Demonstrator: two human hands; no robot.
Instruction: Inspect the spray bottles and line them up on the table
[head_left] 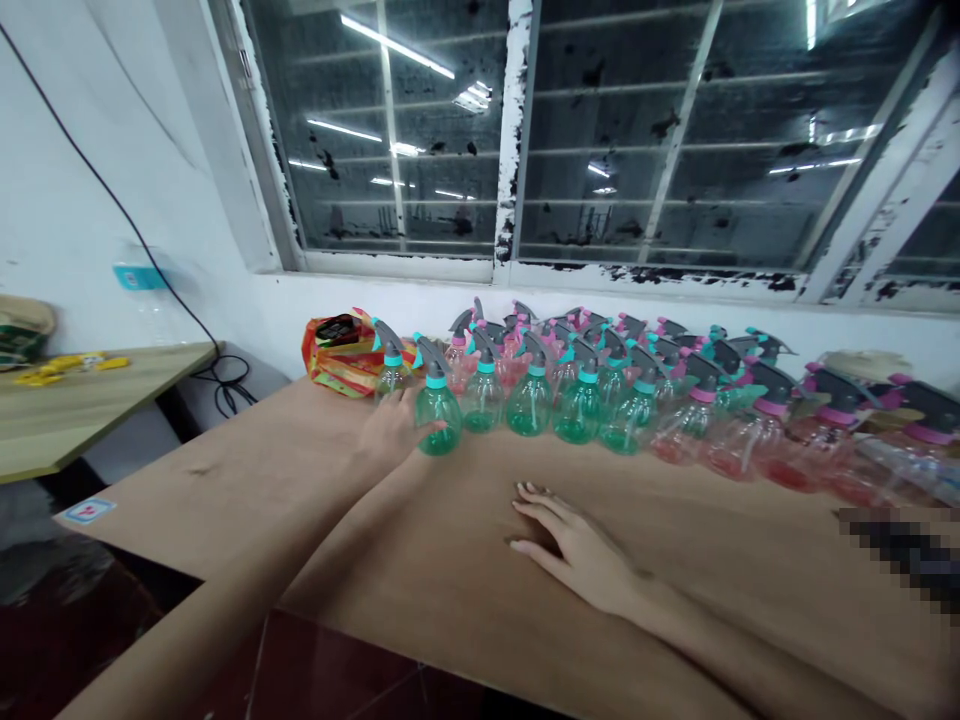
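My left hand (390, 432) is wrapped round the left side of a clear spray bottle (442, 408) with green liquid and a turquoise collar, its thumb across the front. The bottle stands upright at the front left of the group. Behind my fingers is another turquoise-collared spray bottle (391, 376), partly hidden. Over the bare wood in front of the row, my right hand (566, 545) holds nothing and its fingers are apart. Nearest to it are green spray bottles (577, 412). Farther right stand spray bottles with pink collars and pinkish-red liquid (742, 440).
An orange-red bag (341, 365) with a dark object on top sits at the table's back left. A side table (97, 410) at left holds yellow pieces (71, 368). A black cable (112, 200) hangs down the wall. Windows (510, 150) rise behind the wooden table (465, 560).
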